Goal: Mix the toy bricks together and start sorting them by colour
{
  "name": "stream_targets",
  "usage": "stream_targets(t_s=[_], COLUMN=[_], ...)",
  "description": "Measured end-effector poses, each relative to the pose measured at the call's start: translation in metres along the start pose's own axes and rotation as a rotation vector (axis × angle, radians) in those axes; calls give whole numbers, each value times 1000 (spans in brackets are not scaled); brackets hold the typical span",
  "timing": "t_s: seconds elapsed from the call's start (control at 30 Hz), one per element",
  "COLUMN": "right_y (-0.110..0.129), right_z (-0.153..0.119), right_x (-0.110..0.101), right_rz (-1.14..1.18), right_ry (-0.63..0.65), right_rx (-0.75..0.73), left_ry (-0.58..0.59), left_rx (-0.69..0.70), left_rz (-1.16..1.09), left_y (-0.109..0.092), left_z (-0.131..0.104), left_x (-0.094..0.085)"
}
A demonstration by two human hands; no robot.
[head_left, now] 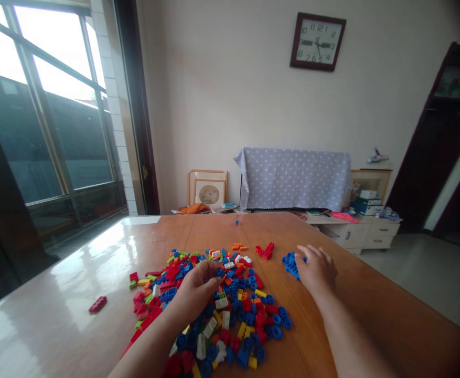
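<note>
A mixed heap of toy building bricks [210,302] in red, blue, yellow, white, green and orange is spread over the wooden table [371,315]. My left hand [198,289] reaches over the middle of the heap, with thumb and forefinger bent round a small blue brick [219,273]. To the right of the heap lies a separate group of blue bricks [290,265]. Beside that group is my right hand [318,270], its fingers apart and its thumb at the group's right edge. The hand partly covers these bricks.
Red bricks [265,251] form a small group behind the heap, near a few orange bricks [238,247]. One red brick [97,304] lies apart on the left. A tiny blue piece [236,222] is near the far edge. Beyond stands a cloth-covered object [296,178] on a white cabinet [375,234].
</note>
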State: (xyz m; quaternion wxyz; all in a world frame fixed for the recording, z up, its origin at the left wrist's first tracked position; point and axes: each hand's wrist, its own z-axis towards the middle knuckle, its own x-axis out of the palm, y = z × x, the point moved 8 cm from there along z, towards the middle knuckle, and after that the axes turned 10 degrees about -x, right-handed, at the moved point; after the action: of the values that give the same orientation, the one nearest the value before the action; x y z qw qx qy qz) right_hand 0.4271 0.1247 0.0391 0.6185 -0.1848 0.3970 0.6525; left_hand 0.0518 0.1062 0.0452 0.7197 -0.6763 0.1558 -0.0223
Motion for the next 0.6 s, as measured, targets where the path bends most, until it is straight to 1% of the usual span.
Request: stream_targets(t_s=[0.1, 0.2, 0.3, 0.4, 0.5, 0.6], right_y=[29, 70, 114, 150, 170, 178], right_z=[-2, -13, -30, -49, -63, -71], right_x=[-6, -9, -8, -9, -8, -5], right_rz=[187, 464, 722, 871, 969, 1032], right_ry=[-43, -17, 120, 279, 424, 537], right_rx=[-120, -233, -307, -380, -388, -360], left_ry=[-17, -52, -79, -87, -88, -83], left_rx=[33, 62, 97, 143, 175, 187], left_rz=[98, 239, 363, 439, 523, 584], left_y=[-4, -12, -17, -19, -21, -24], left_z=[-3, -8, -13, -15, -16, -19], left_x=[1, 4, 9, 14, 19, 25])
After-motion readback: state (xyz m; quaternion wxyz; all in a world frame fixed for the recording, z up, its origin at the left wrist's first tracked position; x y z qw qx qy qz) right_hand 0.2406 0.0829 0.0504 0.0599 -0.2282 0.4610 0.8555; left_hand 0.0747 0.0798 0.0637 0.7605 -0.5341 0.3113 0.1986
